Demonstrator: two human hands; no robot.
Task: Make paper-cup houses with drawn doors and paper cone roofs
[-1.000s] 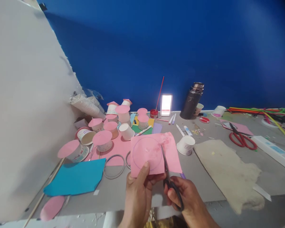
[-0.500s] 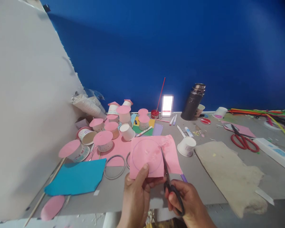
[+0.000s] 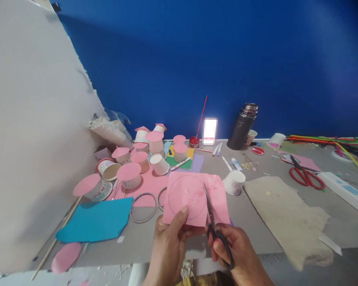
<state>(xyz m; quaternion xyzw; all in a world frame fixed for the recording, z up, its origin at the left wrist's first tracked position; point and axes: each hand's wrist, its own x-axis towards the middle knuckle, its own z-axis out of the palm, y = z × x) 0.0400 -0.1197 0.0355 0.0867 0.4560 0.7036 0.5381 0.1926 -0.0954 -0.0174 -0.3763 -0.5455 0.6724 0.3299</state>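
My left hand [image 3: 173, 238] grips the lower edge of a pink sheet of paper [image 3: 179, 184], thumb on top. A circle is drawn on the sheet in thin purple line. My right hand [image 3: 232, 246] is closed around the black handles of a pair of scissors [image 3: 211, 210]. Their blades point up and away, at a slit in the paper just right of the circle. The strip right of the slit still joins the sheet near its top. Beneath the sheet's left edge, a grey ring [image 3: 143, 207] and part of a second one lie on the table.
Paper cups with pink disc tops [image 3: 129, 174] crowd the left. Blue paper [image 3: 97, 220] lies at front left. On the right are an upturned white cup [image 3: 234, 182], a beige cloth [image 3: 286, 218] and red-handled scissors [image 3: 306, 177]. A dark flask [image 3: 242, 127] stands behind.
The pink sheet has shifted slightly right and down in my left hand's grip. The scissors have moved a little with it, their tips still near the slit.
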